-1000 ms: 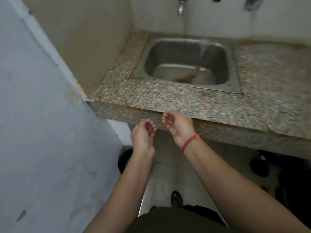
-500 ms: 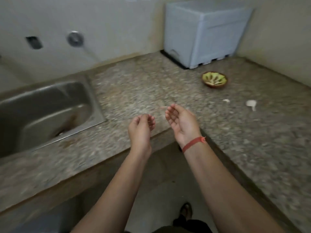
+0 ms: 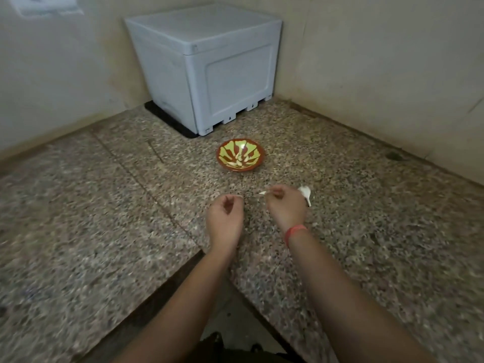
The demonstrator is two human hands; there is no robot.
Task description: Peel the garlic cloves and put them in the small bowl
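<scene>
Reaching over a speckled granite counter (image 3: 104, 218), a person's right hand (image 3: 285, 205) pinches a pale garlic clove (image 3: 262, 192) in its fingertips, while the left hand (image 3: 225, 218) curls loosely, holding nothing visible. Just beyond sits the small bowl (image 3: 240, 158) with peeled cloves (image 3: 239, 159); a garlic bulb (image 3: 305, 192) lies beside the right hand.
</scene>
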